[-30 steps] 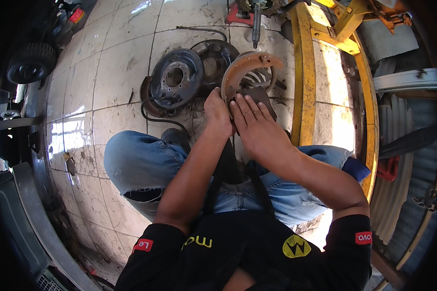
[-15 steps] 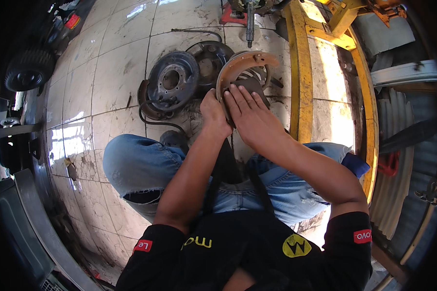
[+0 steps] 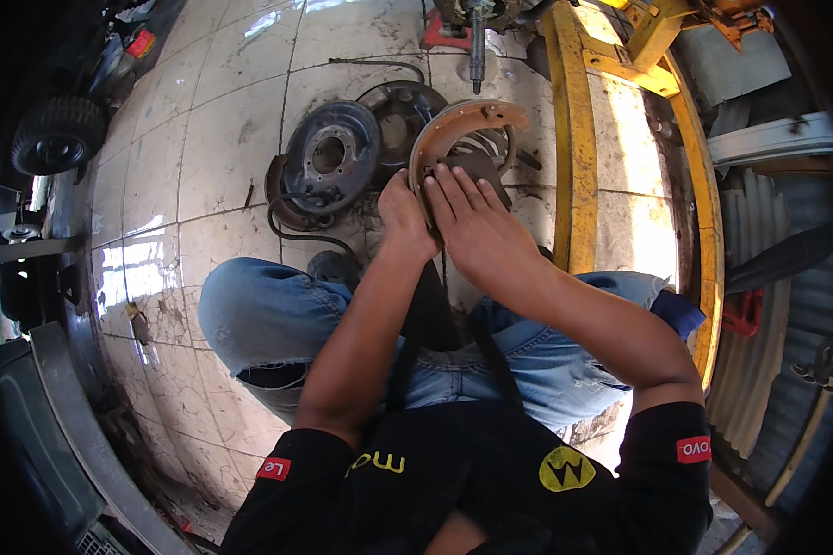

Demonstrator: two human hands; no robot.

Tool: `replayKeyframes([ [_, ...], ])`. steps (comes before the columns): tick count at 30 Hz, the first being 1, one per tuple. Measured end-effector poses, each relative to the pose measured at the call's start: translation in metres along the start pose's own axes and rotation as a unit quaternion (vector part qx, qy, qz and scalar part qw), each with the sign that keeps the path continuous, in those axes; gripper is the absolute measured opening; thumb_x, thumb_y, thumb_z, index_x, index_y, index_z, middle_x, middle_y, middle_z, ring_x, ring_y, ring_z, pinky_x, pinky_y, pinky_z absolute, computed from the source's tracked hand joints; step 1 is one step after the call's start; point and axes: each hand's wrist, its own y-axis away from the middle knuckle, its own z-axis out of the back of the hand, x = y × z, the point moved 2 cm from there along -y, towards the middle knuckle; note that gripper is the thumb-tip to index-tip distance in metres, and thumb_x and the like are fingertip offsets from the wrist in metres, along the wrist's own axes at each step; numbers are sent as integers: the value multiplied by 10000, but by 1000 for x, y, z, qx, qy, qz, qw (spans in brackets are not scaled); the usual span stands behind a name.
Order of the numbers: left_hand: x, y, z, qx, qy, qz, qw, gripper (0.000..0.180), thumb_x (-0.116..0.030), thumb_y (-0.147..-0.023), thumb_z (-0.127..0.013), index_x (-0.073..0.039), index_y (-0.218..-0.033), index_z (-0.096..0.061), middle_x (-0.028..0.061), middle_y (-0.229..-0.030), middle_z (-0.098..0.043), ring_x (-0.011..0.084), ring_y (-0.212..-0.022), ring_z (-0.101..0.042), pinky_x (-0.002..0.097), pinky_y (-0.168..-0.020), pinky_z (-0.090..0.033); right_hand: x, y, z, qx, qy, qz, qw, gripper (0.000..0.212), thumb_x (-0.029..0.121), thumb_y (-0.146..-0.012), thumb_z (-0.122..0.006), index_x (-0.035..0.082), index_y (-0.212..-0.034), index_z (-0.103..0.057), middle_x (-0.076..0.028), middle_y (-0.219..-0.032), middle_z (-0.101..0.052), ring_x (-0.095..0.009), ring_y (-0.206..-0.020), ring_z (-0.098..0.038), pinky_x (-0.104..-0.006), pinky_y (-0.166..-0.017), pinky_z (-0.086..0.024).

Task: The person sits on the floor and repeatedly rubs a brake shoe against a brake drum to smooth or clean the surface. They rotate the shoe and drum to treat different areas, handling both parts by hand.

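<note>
A curved, rust-brown brake shoe (image 3: 467, 117) is held up in front of my knees. My left hand (image 3: 405, 217) is wrapped round its near left end, the fingertips partly hidden behind it. My right hand (image 3: 479, 222) lies with fingers stretched out flat over the shoe's near end, on a dark brown sheet (image 3: 479, 171) that looks like sandpaper. Part of that sheet sticks out beyond the fingers on the right. Light, ring-like parts (image 3: 491, 143) show through the curve of the shoe; I cannot make out what they are.
On the tiled floor, left of the shoe, lie a dark round backing plate (image 3: 330, 148), a second one (image 3: 403, 116) behind it, and a black hose (image 3: 305, 235). A metal shaft (image 3: 477, 55) points toward me at the far side. A yellow steel frame (image 3: 574, 139) stands on the right.
Both hands and the near end of the brake shoe have shifted slightly left. The right hand stays flat against the dark sheet.
</note>
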Motion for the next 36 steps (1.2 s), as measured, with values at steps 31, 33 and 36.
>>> replayKeyframes([
  [31,-2,0,-10,10,-22,-20,1000,379,-252,-997,-297,-67,-1072,-619,107,-1024,-640,259,-948,-641,412,-890,-529,-8,-10,-19,-62,21,-15,998,565,136,-893,-517,-69,-1411,-422,-245,-1478,-422,-367,-1365,-440,-483,-1123,-356],
  [33,-3,-6,-6,27,-7,-13,1000,381,-265,-997,-295,-76,-1094,-612,105,-1055,-642,268,-988,-637,427,-915,-515,-13,-15,-21,-64,28,-4,998,573,130,-895,-518,-68,-1421,-407,-247,-1482,-416,-370,-1371,-431,-486,-1127,-352],
  [36,-6,-11,3,17,-31,8,999,403,-286,-999,-282,-76,-1117,-605,114,-1100,-640,278,-1031,-633,426,-921,-511,-3,-7,-12,-33,7,-2,999,578,108,-901,-502,-67,-1438,-379,-249,-1493,-401,-373,-1382,-417,-487,-1129,-352],
])
